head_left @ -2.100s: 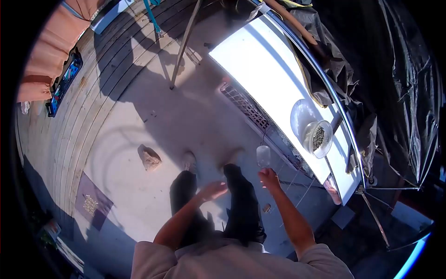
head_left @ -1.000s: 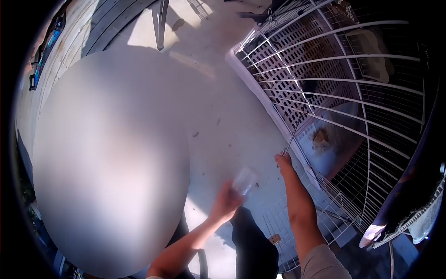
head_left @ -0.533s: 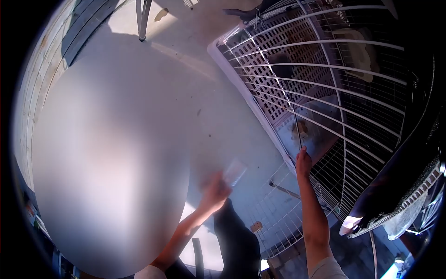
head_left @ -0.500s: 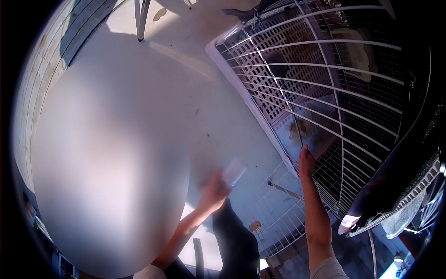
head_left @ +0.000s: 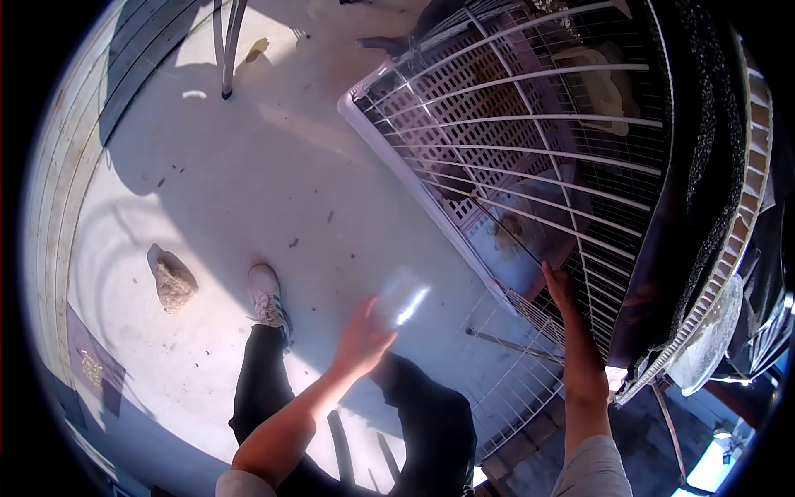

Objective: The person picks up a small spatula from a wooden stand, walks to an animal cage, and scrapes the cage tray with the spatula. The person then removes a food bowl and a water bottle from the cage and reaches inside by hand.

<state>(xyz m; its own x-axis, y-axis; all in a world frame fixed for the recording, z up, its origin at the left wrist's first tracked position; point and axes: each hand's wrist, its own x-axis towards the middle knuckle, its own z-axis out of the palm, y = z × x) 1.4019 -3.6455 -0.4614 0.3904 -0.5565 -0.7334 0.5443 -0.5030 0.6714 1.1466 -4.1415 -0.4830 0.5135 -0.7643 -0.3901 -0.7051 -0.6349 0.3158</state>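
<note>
My left hand (head_left: 363, 338) is closed around a clear, shiny plastic object (head_left: 406, 302), held over the floor. Glare and blur hide its exact kind. My right hand (head_left: 561, 287) is at the side of a white wire cage (head_left: 530, 152), its fingers closed on a thin dark rod (head_left: 512, 234). The rod slants up and left from the hand across the bars; which side of them its far end lies on, I cannot tell. Below the bars, a brownish clump (head_left: 507, 236) lies on a pale tray (head_left: 489, 255), beside a perforated plastic floor panel (head_left: 439, 137).
A beige container (head_left: 609, 91) is at the cage's far side. Dark fabric (head_left: 691, 166) hangs at the right. A rock (head_left: 175, 286) lies on the pale floor (head_left: 290, 182) near my shoe (head_left: 266, 294). A wire panel (head_left: 513, 389) extends below the cage. Wooden boards (head_left: 91, 132) line the left.
The view has shifted, and the blurred patch at left is gone, showing the rock and shoe. The rod now slants more to the left. Both hands still hold their things.
</note>
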